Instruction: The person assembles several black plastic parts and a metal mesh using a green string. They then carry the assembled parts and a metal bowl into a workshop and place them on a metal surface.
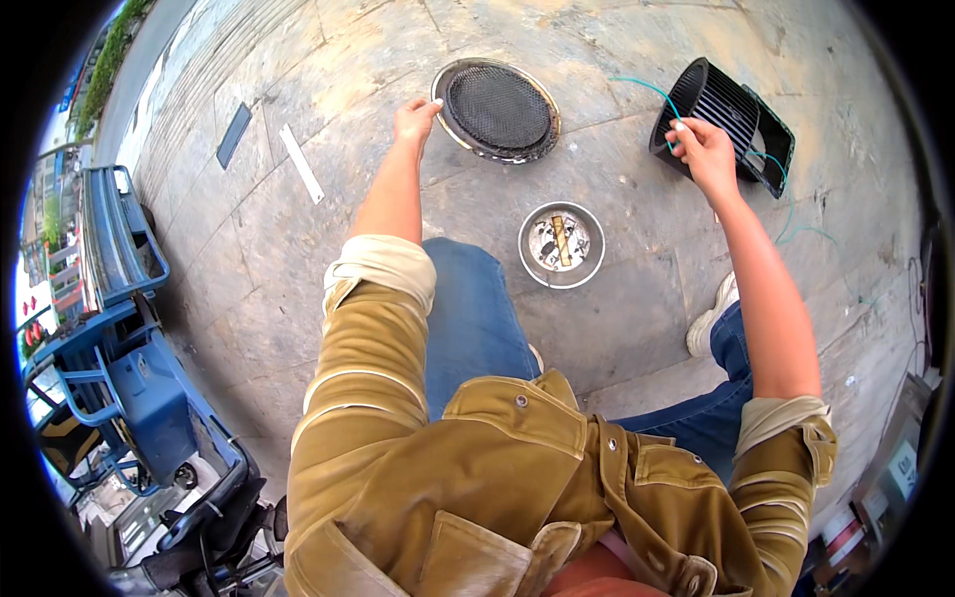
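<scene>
Grey stone paving (259,239) fills most of the scene, w/ a blue vehicle (147,383) parked along the left edge, prob. a small cargo type. Far right, a black slatted drum (718,99) lies tilted, w/ a black frame (785,149) just beside it on its right. Far centre: round mesh disc (497,104), dark mesh, stained pale rim; can't tell if it's flat on the ground or slightly lifted. Nearer, a shallow metal bowl (525,234) holds dark & pale bits plus a yellowish strip (561,241). Far left, a white strip (301,164) & a smaller dark flat piece (234,135) lie apart.

L hand (416,121) has its fingertips at the disc's left rim, apparently pinching it; exact thumb hold n/a from this angle. R hand (704,149) is pinching a thin teal cord (647,84) in front of the drum; more cord trails to the right.

Step in hand, my read: handling disc & cord at once, one per hand. Next move prob. calls for a steady L grip on the rim, & R fingertips keeping the cord clear of the slats.
</scene>
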Available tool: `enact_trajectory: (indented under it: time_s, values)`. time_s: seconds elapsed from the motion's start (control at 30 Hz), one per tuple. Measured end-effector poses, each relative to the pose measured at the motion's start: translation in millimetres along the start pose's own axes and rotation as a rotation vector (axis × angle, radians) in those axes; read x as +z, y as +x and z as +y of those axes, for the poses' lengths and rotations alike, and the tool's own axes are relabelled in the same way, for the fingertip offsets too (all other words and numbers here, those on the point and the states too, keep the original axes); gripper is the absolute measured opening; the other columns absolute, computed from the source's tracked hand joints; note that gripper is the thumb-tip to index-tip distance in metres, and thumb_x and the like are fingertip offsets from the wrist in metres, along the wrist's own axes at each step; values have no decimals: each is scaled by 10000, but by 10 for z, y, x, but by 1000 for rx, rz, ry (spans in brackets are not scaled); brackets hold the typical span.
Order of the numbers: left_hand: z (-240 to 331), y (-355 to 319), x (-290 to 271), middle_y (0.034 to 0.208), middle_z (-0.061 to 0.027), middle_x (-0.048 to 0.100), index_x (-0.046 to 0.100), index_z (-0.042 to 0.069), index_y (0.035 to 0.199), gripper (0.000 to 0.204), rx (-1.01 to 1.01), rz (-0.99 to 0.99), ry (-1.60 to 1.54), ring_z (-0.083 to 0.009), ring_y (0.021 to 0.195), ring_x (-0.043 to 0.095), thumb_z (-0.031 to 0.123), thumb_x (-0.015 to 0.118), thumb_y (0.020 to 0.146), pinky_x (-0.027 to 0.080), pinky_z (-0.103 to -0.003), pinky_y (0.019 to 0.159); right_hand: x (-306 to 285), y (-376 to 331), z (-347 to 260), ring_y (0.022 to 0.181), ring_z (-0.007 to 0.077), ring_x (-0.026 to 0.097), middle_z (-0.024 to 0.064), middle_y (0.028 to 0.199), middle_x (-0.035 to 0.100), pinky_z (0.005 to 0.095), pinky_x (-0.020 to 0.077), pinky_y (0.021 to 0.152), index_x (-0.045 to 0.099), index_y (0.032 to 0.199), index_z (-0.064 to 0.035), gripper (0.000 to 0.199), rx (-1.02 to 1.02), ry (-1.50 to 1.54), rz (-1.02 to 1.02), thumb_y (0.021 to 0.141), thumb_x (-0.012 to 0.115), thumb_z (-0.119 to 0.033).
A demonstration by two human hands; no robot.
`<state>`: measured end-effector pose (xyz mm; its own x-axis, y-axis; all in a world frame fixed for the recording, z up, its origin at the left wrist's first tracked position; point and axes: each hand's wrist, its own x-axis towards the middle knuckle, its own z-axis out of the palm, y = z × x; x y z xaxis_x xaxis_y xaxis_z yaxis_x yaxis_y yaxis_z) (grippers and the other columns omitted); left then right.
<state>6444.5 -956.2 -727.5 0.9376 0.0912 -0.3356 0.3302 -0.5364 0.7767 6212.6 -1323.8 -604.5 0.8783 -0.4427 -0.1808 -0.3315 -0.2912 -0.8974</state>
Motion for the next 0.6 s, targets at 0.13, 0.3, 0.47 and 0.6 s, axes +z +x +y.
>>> enact_trajectory:
  time_s: [0.13, 0.3, 0.47, 0.6]
  values:
    - [-337, 164, -343, 1029, -128, 603, 531, 46, 1129, 552, 115, 204, 258, -243, 958, 573, 325, 684, 678, 416, -340, 848, 60, -67, -133, 591, 70, 549, 39, 769, 633, 205, 428, 521, 606, 931, -5, 207, 79, -58, -6, 828, 531, -168]
    - [-455, -206, -487, 975, -95, 627, 528, 64, 1137, 550, 67, 41, 234, -227, 947, 579, 336, 677, 682, 412, -340, 851, 8, 40, -306, 596, 77, 555, 46, 777, 633, 209, 430, 520, 607, 949, -4, 219, 121, -174, -52, 823, 538, -169]
    - [-975, -359, -783, 948, -88, 636, 557, 65, 1098, 494, -48, 52, 149, -226, 938, 582, 342, 661, 704, 421, -321, 835, 63, 472, -380, 578, 80, 543, 36, 755, 625, 217, 423, 513, 608, 915, 0, 221, 98, -263, -169, 830, 511, -180]
    - [-641, -437, -1355, 948, -74, 636, 585, 76, 1058, 457, -21, 149, 250, -221, 905, 593, 371, 647, 715, 436, -321, 813, 246, 950, -258, 516, 66, 489, 14, 725, 616, 209, 386, 465, 616, 830, -32, 183, 147, -29, -123, 834, 514, -184]
